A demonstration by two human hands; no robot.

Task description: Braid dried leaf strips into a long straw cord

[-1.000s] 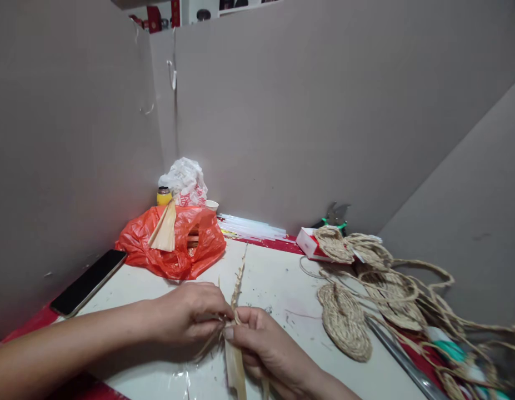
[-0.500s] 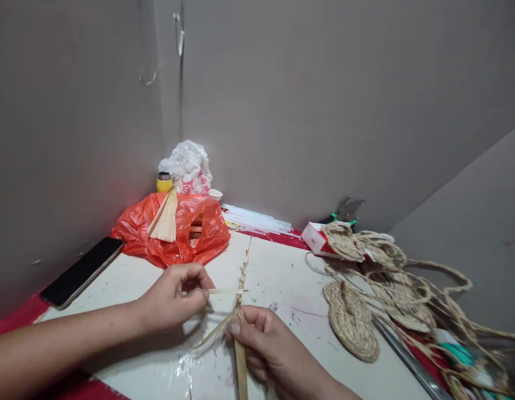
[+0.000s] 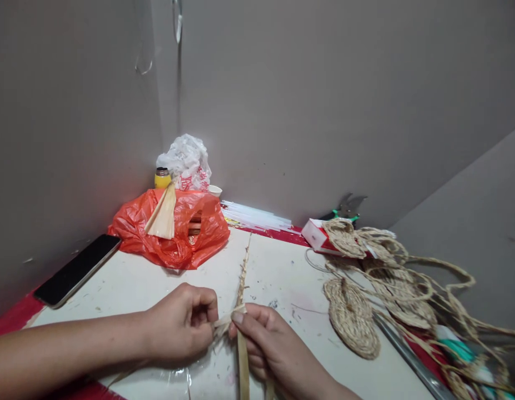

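Between my hands is a thin braid (image 3: 241, 280) of dry, straw-coloured leaf strips, running away from me over the white board. My right hand (image 3: 269, 339) pinches the braid's near end between thumb and fingers. A flat strip (image 3: 243, 364) hangs from under it toward me. My left hand (image 3: 186, 319) is closed with its fingertips on a pale strip (image 3: 224, 321) that reaches across to the right thumb. The two hands are close together, and the fingers cover the point where the strips cross.
A red plastic bag (image 3: 207, 244) with a dry husk (image 3: 162, 214) on it lies at the back left, beside a phone (image 3: 78, 269). Coiled straw rope pieces (image 3: 353, 319) and loose cord lie right, near a metal tool (image 3: 411, 355). Pliers (image 3: 349, 206) rest behind a box (image 3: 315, 236).
My left hand has moved down and nearer to me, drawing its strip across at the right thumb. My right hand stays at the braid's end. The view has shifted slightly.
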